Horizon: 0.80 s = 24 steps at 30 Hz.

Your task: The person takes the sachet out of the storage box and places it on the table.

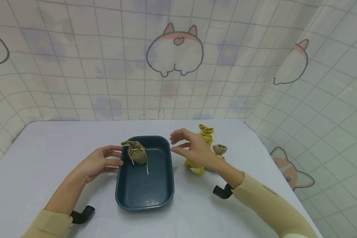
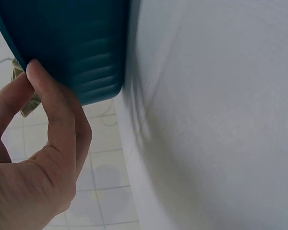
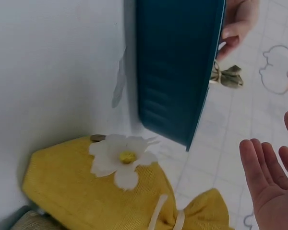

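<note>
A dark teal tray stands on the table, with an olive drawstring pouch at its far left end. My left hand is at the tray's left side; in the left wrist view its thumb and forefinger pinch the rim. My right hand hovers right of the tray, fingers apart and holding nothing. Partly hidden behind it is a yellow drawstring pouch. The right wrist view shows the pouch's white flower and its tied neck. A second olive pouch is beside the yellow one.
A white cloth covers the table. Behind and to the right hangs a checked curtain with cartoon animals. Black curved pieces stick out at both wrists.
</note>
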Available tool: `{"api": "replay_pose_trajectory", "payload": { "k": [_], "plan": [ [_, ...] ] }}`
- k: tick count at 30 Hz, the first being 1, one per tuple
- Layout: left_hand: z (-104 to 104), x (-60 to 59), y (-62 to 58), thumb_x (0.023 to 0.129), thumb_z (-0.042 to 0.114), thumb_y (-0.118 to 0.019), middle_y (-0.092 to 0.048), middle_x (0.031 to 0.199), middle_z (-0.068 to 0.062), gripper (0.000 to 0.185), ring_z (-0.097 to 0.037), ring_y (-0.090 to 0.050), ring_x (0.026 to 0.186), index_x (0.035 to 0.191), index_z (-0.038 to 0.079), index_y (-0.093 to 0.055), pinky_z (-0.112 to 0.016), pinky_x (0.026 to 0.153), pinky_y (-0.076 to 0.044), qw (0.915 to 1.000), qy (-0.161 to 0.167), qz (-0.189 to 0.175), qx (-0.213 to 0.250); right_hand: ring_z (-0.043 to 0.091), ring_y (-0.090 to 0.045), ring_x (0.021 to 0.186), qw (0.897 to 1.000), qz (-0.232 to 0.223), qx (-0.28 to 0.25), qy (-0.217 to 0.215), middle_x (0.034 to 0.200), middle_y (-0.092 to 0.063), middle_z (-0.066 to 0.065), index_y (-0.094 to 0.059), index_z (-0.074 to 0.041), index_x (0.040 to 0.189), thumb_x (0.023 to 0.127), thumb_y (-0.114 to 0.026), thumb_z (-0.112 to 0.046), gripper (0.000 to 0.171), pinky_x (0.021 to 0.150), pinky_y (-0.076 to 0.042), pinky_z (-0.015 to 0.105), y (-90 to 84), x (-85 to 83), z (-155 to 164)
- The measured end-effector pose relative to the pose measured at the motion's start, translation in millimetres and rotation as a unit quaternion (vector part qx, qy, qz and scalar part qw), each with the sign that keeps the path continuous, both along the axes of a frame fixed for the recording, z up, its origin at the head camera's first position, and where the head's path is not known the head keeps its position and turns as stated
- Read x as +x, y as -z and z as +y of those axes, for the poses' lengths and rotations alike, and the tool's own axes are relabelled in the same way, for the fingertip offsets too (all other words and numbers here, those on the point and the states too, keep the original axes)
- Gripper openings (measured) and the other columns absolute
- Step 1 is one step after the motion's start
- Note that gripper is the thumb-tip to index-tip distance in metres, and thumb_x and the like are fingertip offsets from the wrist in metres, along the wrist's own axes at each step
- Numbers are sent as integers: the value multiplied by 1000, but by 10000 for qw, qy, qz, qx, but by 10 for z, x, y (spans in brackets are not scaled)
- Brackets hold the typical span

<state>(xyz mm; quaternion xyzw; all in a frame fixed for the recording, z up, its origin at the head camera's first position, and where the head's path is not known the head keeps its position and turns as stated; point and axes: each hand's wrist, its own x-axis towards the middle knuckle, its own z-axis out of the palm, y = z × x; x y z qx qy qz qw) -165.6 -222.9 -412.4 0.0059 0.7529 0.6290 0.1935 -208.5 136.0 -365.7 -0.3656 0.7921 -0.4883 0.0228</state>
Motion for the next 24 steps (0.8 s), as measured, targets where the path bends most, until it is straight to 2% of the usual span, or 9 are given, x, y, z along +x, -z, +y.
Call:
{"api": "replay_pose_trajectory", "payload": {
  "k": [4,10,18,24],
  "plan": [
    [-2,-10,3,95,3,-71,-41,143,-32,71,-29,-66,105,154,-6,-31,-39,85,-61,10000,2,-11,-16,22,-66,108,9998,33,175,-127,116,-67,6,-61,-3,127,95,-75,-10,36,89,-59,33,-42,-49,-165],
    [-8,-11,-6,95,3,-70,-42,142,-32,71,-30,-66,105,154,-6,-32,-40,85,-61,10000,-27,-74,0,14,-64,109,9980,126,524,-329,118,-66,3,-60,-4,129,96,-75,-13,37,88,-59,33,-7,-161,-394],
    [-3,-5,-14,95,4,-71,-42,142,-33,71,-30,-66,104,154,-7,-32,-40,85,-61,10000,2,-47,52,21,-63,112,9933,49,914,-711,126,-64,17,-59,0,131,95,-76,-11,41,88,-57,25,-2,-281,-632],
    [-10,-7,-12,95,4,-71,-41,143,-33,72,-30,-65,105,154,-6,-32,-39,85,-61,10000,-4,-84,55,25,-63,115,9892,70,1125,-938,128,-63,16,-58,4,132,93,-78,-9,46,90,-58,28,81,-347,-808]
  ]
}}
